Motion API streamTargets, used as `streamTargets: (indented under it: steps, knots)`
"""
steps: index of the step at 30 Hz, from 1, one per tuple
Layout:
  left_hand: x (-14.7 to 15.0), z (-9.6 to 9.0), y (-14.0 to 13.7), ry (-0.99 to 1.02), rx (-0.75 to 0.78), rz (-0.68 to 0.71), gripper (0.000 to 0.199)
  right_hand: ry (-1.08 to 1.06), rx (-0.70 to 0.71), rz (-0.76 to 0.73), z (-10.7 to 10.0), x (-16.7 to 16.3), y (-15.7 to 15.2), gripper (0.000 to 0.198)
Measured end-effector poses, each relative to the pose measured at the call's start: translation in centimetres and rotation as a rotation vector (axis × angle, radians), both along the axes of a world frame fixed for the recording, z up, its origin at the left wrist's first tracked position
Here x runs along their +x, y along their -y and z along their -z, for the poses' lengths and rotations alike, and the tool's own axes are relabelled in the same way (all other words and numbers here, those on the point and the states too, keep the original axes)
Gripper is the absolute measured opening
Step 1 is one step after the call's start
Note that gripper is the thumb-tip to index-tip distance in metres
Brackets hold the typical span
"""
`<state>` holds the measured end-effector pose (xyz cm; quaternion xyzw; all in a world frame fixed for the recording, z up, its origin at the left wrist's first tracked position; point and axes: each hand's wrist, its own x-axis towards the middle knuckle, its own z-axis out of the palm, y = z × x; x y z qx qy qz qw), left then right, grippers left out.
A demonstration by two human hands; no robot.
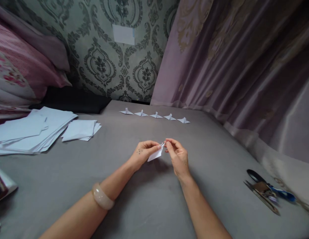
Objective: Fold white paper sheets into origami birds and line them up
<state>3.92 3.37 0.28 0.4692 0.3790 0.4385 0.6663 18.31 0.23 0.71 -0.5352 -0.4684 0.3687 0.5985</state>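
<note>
A small folded piece of white paper (155,154) is held up over the grey table between my two hands. My left hand (144,151) is closed on its body, with the thumb on top and a bangle on that wrist. At the paper's narrow upper right tip, my right hand (178,155) pinches with thumb and forefinger. The exact fold at that tip is hidden by the fingers. Beyond my hands, several folded white paper shapes (155,115) with pointed sides stand in a slanting row.
On the left lie a large stack of white sheets (32,129) and a smaller stack of cut paper (81,129). Scissors (259,176) and a pointed metal tool (262,199) rest at right. A black cloth (77,100) lies at the back left; a curtain (219,66) borders the right side.
</note>
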Motion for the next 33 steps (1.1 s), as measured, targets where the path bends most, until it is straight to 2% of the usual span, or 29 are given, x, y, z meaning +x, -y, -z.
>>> streamTargets:
  steps: [3, 6, 13, 18, 21, 25, 28, 33]
  knots:
    - [-0.1, 0.2, -0.3, 0.055, -0.069, -0.053, 0.025, -0.085, -0.153, -0.065, 0.0, 0.0, 0.0, 0.032]
    - [-0.1, 0.5, -0.5, 0.066, -0.088, -0.067, 0.026, -0.041, -0.253, -0.157, 0.1, -0.3, 0.1, 0.032]
    - [-0.1, 0.8, -0.5, 0.009, -0.097, -0.054, 0.027, -0.028, -0.309, -0.183, 0.9, -0.2, 0.0, 0.033]
    - [-0.2, 1.6, -1.0, -0.121, -0.081, -0.052, 0.023, 0.067, -0.293, -0.142, 2.6, 0.6, -0.8, 0.029]
    - [-0.3, 2.3, -1.2, -0.24, 0.037, -0.033, 0.02, 0.224, -0.233, -0.139, 3.4, 0.8, -1.0, 0.019]
    - [-0.7, 2.9, -1.3, -0.559, 0.354, -0.024, 0.014, 0.505, -0.213, -0.15, 3.4, 0.6, -0.7, 0.015]
    - [-1.1, 2.9, -1.2, -0.769, 0.564, 0.026, 0.022, 0.719, -0.191, -0.131, 2.9, 0.4, -0.2, 0.018]
    - [-2.0, 2.4, -1.4, -0.818, 0.689, 0.199, 0.035, 0.888, -0.153, -0.197, 2.4, 1.1, 0.1, 0.022]
